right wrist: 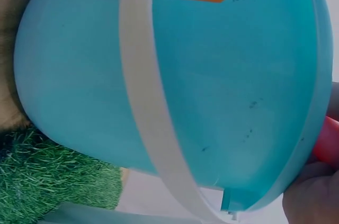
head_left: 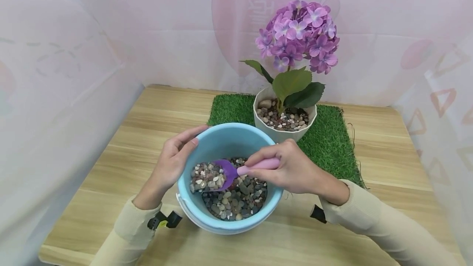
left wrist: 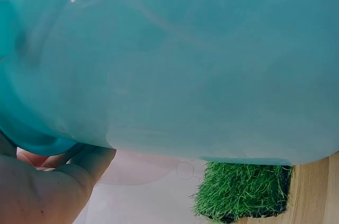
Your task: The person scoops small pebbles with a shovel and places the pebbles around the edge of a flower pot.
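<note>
A light-blue bucket (head_left: 230,225) stands on the table with pebbles (head_left: 240,204) lying in its bottom. My left hand (head_left: 173,157) holds its left rim, thumb on the rim and fingers along the outside; the left wrist view shows that hand (left wrist: 50,187) just below the rim. In my right hand (head_left: 292,167) is the pink handle of a purple scoop (head_left: 230,174). Multicoloured pebbles (head_left: 207,176) fill the scoop, which sits inside the bucket toward the left. From the right wrist, only part of the right hand (right wrist: 315,192) shows past the rim.
Behind the bucket, a white pot (head_left: 284,134) with a purple hydrangea (head_left: 299,38) and pebbles stands on a green grass mat (head_left: 332,147). The bucket's white handle (right wrist: 140,75) hangs down its side. Printed cloth (head_left: 166,32) encloses the wooden table (head_left: 129,151).
</note>
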`<control>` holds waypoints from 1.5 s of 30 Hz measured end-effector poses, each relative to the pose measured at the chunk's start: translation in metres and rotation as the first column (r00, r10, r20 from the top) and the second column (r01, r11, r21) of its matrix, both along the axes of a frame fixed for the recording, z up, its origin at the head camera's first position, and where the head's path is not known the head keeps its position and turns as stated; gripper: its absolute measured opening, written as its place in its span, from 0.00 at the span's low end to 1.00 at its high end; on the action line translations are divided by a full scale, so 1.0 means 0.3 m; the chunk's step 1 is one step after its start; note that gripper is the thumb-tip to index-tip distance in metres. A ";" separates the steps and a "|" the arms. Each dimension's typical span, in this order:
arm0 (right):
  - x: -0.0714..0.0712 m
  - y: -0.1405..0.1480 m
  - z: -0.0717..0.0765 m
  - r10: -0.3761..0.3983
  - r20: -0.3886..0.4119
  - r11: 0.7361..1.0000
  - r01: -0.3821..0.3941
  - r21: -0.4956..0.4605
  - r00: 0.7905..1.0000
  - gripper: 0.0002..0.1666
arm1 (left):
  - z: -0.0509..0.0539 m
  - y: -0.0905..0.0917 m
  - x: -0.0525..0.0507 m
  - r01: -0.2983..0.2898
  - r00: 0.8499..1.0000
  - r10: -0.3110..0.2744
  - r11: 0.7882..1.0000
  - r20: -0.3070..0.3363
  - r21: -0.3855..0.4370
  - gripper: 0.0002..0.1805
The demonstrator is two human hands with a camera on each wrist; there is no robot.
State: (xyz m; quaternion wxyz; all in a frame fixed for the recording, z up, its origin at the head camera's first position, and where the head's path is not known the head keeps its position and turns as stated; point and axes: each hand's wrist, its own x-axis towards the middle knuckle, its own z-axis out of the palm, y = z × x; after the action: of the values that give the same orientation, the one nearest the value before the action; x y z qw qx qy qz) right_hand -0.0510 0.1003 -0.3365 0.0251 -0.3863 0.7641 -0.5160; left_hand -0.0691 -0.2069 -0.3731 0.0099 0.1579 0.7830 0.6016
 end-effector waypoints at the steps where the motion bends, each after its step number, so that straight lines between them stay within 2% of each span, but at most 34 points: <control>1: 0.001 0.002 -0.003 -0.001 0.001 1.000 0.001 -0.013 1.000 0.06 | 0.002 0.000 0.001 0.002 1.000 -0.002 1.000 0.000 0.002 0.22; 5: 0.003 0.009 -0.012 0.011 0.004 0.998 -0.011 -0.069 1.000 0.07 | 0.004 -0.001 0.003 0.004 1.000 -0.004 1.000 0.010 0.011 0.22; 14: 0.004 0.030 -0.021 0.004 0.043 0.992 0.001 -0.126 0.999 0.08 | 0.004 0.000 0.002 0.009 1.000 -0.009 1.000 0.006 0.025 0.23; 22: 0.009 0.054 -0.014 -0.060 0.077 0.991 0.069 -0.117 0.995 0.11 | 0.004 -0.002 -0.001 0.001 1.000 -0.001 1.000 0.000 0.006 0.23; 34: 0.018 0.080 -0.016 -0.090 0.135 0.981 0.112 -0.160 0.987 0.13 | 0.003 -0.002 0.000 0.000 1.000 0.000 1.000 0.010 0.005 0.22; 45: 0.019 0.103 -0.006 -0.105 0.100 0.977 0.121 -0.174 0.989 0.14 | 0.002 -0.003 0.000 -0.010 1.000 0.010 1.000 0.001 0.000 0.22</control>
State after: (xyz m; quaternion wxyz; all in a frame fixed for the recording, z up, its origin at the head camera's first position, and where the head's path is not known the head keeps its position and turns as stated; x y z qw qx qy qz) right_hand -0.0451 0.1312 -0.3384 -0.0046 -0.3190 0.7333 -0.6004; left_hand -0.0690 -0.2078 -0.3726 0.0073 0.1538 0.7838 0.6017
